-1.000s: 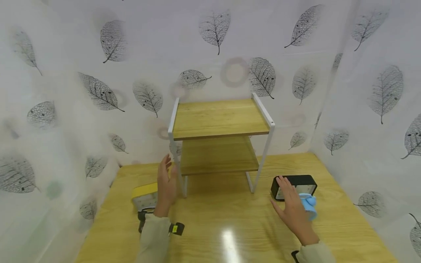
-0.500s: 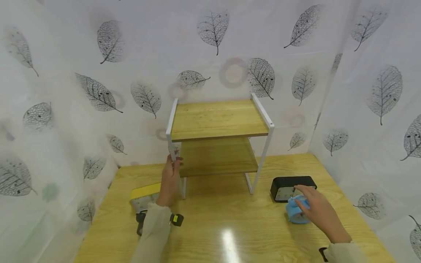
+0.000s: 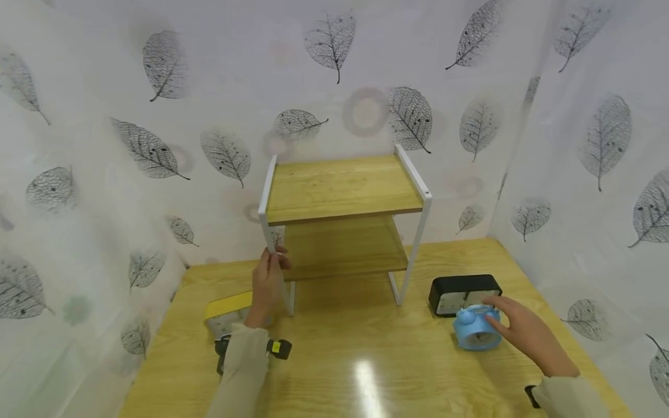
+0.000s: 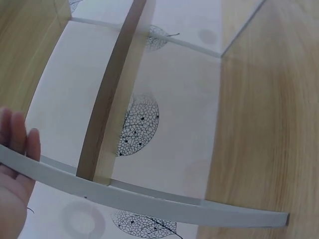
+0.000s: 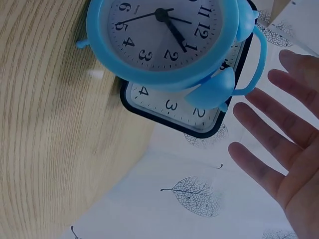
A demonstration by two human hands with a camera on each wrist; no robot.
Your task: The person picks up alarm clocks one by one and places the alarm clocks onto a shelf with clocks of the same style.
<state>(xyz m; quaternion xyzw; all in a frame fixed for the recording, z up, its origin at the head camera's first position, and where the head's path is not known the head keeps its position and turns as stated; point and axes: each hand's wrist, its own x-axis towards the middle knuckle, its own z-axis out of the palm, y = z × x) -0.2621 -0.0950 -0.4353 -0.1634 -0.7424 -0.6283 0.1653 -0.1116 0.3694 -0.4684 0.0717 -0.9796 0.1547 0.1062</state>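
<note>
Gripping the left post (image 3: 267,233) of the white-framed two-tier shelf (image 3: 345,188), set lengthwise left to right, in the left hand (image 3: 265,287) with fingers curled, probably for steadiness. Holding the right hand (image 3: 533,334) loosely spread, gripping nothing — perhaps to get round the handle (image 5: 263,57) — beside the blue twin-bell alarm clock (image 3: 477,334), upright on the table (image 3: 324,360) before the black rectangular clock (image 3: 464,283) and facing the near side.

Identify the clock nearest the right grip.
The round light-blue twin-bell clock, beside the right grip; the black rectangular clock stands behind it, the yellow box-shaped one far left.
</note>
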